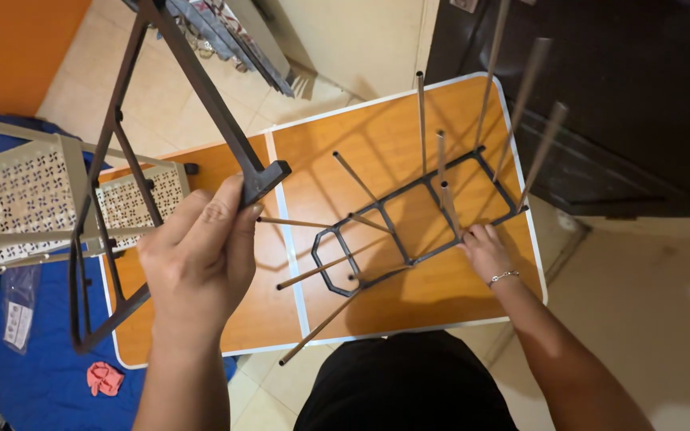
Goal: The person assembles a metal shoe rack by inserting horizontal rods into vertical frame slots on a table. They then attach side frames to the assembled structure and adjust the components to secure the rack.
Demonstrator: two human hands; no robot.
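My left hand (201, 255) is raised close to the camera and grips the corner of a dark grey plastic frame (113, 136), held tilted above the table's left half. My right hand (482, 249) rests on the near edge of a second dark frame (409, 219) that lies flat on the orange folding table (377, 132). Several thin metal rods (422, 112) stand up from that flat frame, some upright, some leaning toward me.
Beige perforated shelf panels (17, 199) lie at the left, partly over the table edge. A blue cloth (49, 383) covers the floor there, with a clear plastic bag (19, 311) and a small pink item (105, 377). A dark cabinet (624, 96) stands at the right.
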